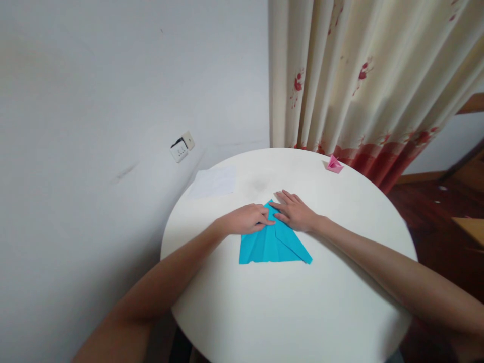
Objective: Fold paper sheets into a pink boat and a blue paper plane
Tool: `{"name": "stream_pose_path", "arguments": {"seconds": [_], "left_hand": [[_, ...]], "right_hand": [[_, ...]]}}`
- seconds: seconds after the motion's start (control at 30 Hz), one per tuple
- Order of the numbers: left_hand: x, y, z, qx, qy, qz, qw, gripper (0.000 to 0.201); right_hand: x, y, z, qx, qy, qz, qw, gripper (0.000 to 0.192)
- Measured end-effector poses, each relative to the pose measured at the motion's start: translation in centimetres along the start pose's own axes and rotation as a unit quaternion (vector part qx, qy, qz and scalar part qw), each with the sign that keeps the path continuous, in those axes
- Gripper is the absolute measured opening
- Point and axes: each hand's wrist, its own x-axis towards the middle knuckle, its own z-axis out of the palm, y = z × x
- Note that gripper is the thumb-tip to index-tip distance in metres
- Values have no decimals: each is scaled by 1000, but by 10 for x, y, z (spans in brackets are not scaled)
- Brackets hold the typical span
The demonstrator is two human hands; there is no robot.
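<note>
A sheet of blue paper (264, 247) lies on the white round table, folded to a point at its far end. Creases fan down it, and a folded flap runs along its right edge to the lower right corner. My left hand (249, 218) is closed with curled fingers on the upper left part of the sheet, covering that edge. On the upper right side, near the tip, my right hand (297, 212) rests with fingers spread, some on the paper and some on the table.
A pink folded-paper piece (335, 165) stands near the far right edge of the round table (287, 312). White paper (214, 181) lies at the back left. Beyond are a wall with a socket (179, 150) and a flowered curtain (340, 75).
</note>
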Motion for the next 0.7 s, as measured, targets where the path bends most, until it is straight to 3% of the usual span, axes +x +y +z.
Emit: {"name": "stream_pose_path", "arguments": {"seconds": [0.37, 0.5, 0.6, 0.7], "left_hand": [[1, 3, -4, -13, -10, -20, 1000, 31], [0, 2, -3, -12, -14, -22, 1000, 31], [0, 1, -2, -10, -15, -23, 1000, 31], [0, 2, -2, -14, -13, -27, 999, 31]], "right_hand": [[7, 12, 6, -3, 24, 38, 999, 62], [1, 6, -4, 43, 86, -35, 995, 46], [-6, -2, -14, 70, 74, -102, 990, 36], [-10, -7, -20, 64, 58, -122, 989, 32]]}}
